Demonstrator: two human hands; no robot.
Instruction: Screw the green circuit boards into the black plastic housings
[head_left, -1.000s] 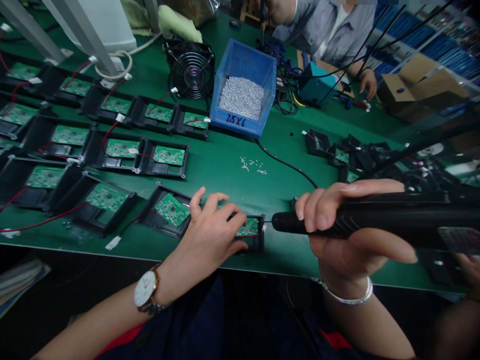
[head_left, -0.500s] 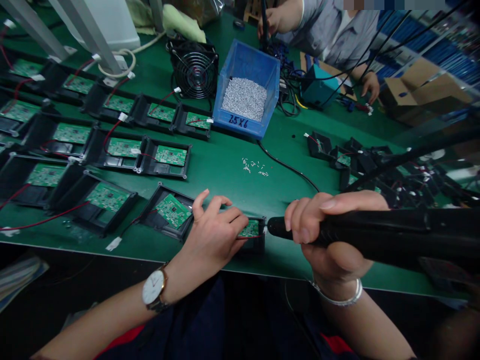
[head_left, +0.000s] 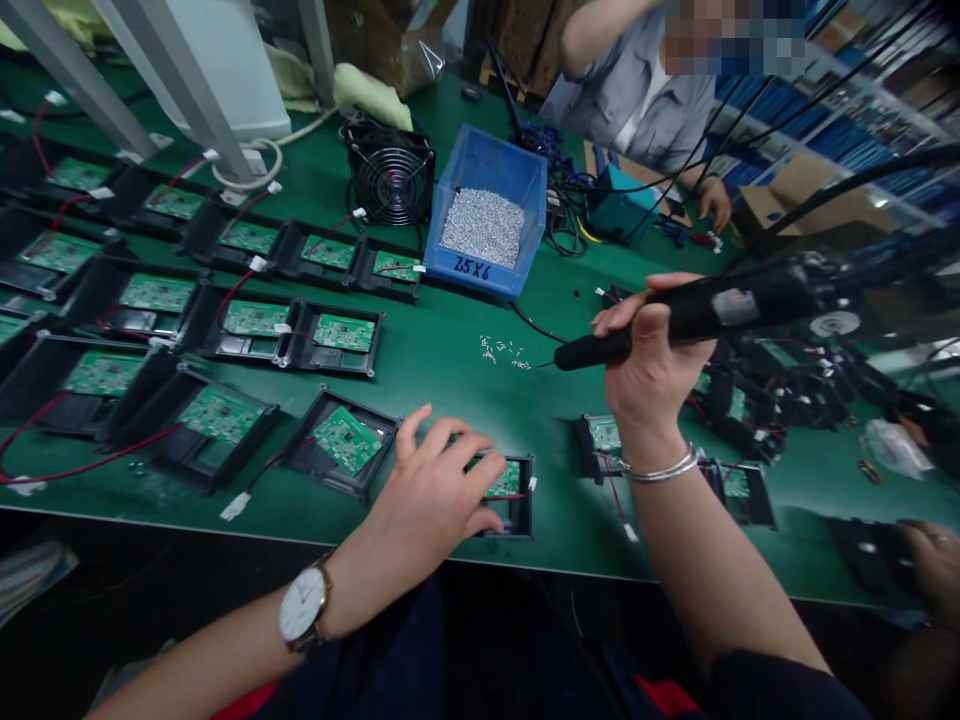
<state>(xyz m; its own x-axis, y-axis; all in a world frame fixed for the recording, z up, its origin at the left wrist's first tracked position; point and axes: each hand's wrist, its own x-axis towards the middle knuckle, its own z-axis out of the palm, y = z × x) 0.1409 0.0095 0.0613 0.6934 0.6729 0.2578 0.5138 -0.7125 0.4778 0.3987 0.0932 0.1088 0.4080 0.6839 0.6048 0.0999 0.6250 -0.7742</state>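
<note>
My left hand (head_left: 435, 495) rests with spread fingers on a black housing with a green circuit board (head_left: 510, 485) at the table's near edge, pressing it down. My right hand (head_left: 651, 362) grips a black electric screwdriver (head_left: 720, 308). Its tip points left at a small scatter of loose screws (head_left: 504, 350) on the green mat. Another black housing (head_left: 604, 438) lies just under my right wrist. A similar housing with board (head_left: 346, 442) sits left of my left hand.
Rows of black housings with green boards and red wires (head_left: 247, 320) fill the left side. A blue bin of screws (head_left: 484, 215) and a black fan (head_left: 391, 172) stand at the back. More housings (head_left: 739, 405) pile at right. Another person (head_left: 645, 95) works across the table.
My right hand has lifted the screwdriver away from the housing and swung its tip up to the loose screws. My left hand has stayed on the housing.
</note>
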